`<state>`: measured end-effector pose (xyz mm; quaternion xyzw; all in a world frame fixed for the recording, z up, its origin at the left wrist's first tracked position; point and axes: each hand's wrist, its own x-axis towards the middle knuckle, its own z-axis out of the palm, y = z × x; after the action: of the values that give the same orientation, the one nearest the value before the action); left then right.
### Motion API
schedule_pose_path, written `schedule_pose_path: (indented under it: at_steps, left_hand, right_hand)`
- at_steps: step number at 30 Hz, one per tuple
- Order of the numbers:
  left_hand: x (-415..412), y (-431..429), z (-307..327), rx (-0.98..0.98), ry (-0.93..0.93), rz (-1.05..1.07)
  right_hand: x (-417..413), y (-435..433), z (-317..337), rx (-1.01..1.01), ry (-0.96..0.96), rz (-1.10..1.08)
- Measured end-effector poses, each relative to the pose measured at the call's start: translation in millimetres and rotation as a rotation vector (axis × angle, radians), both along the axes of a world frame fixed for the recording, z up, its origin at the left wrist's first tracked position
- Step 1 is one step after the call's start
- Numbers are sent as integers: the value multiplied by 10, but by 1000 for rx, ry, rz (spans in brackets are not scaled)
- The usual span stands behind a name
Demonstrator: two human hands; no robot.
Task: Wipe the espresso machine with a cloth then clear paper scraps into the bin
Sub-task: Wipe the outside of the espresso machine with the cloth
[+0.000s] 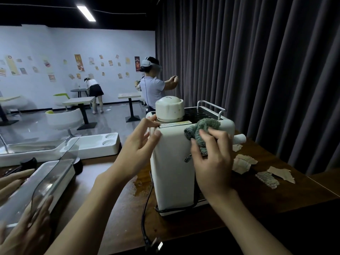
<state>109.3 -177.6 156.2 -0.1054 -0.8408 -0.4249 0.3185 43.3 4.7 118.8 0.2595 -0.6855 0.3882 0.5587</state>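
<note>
A cream espresso machine point(171, 173) stands on the dark wooden counter, its back panel facing me and a white domed lid point(169, 107) on top. My left hand point(141, 144) rests with spread fingers on the machine's upper left corner. My right hand point(211, 157) presses a crumpled grey-green cloth point(200, 131) against the upper right of the panel. Several torn brown paper scraps point(272, 175) lie on the counter to the right of the machine. No bin is in view.
A black power cord point(147, 203) trails from the machine's base to a plug point(156, 245) at the counter's front edge. White trays and a clear-lidded case point(55, 173) sit at left; the lid reflects hands. Dark curtains hang behind. Two people work among café tables beyond.
</note>
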Motion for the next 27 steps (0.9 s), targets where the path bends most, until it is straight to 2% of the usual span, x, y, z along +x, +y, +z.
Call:
schedule_pose_path:
  at_steps: [6,8,12,15,21,22,25,27]
  left_hand:
    - [-5,77,-14,63,20,-1]
    - [-4,80,-18,74,12,-11]
    - [-16,83,-30,60,-3,27]
    - [-21,106,-30,42,13,41]
    - [-8,147,-31,34,34,44]
    - [-4,147,-28,36,35,46]
    - [6,152,-20,29,42,48]
    - [7,151,-19,33,38,47]
  right_hand:
    - [20,-5,-95,277,152,42]
    - [-89,139,-92,232,134,22]
    - [-284,397,-111,-47,-44,-11]
    - [-258,341,-181,-103,-81,-26]
    - [-257,386,-356,226,67,20]
    - [-300,437,-340,207,62,12]
    - [-351,471,-286,-71,-65,-1]
    - [-293,370,-303,-158,-109,-6]
